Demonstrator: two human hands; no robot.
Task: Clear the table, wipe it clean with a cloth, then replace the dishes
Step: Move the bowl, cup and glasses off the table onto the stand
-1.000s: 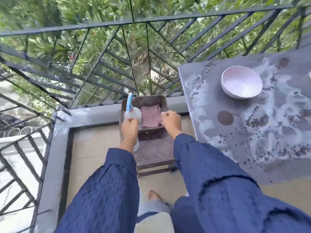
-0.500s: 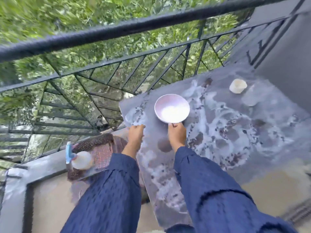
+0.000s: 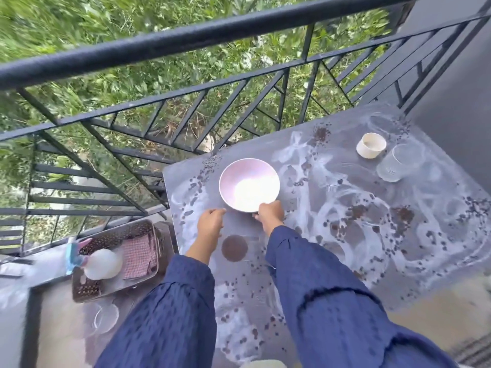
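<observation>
The right hand (image 3: 269,214) pinches the near rim of the round pale-pink glazed bowl (image 3: 249,191), which stands on the smeared grey surface (image 3: 345,261). The left hand (image 3: 211,221) hovers just beside it, loosely curled and holding nothing. The bowl is probably rigid, breakable and perhaps slick, so gripping opposite sides of the rim looks safest.

- Left sleeve (image 3: 170,314), lower centre of the frame: dark navy cloth, loose and billowy, with a woven texture of small darker dashes.
- Right sleeve (image 3: 318,301), lower right: the same navy textured cloth, with a gathered seam across it that puffs the fabric.
- Both sleeves draw in at the cuff, partway up the forearm.
- Left hand (image 3: 211,221) and right hand (image 3: 269,215), mid-frame: bare.
</observation>
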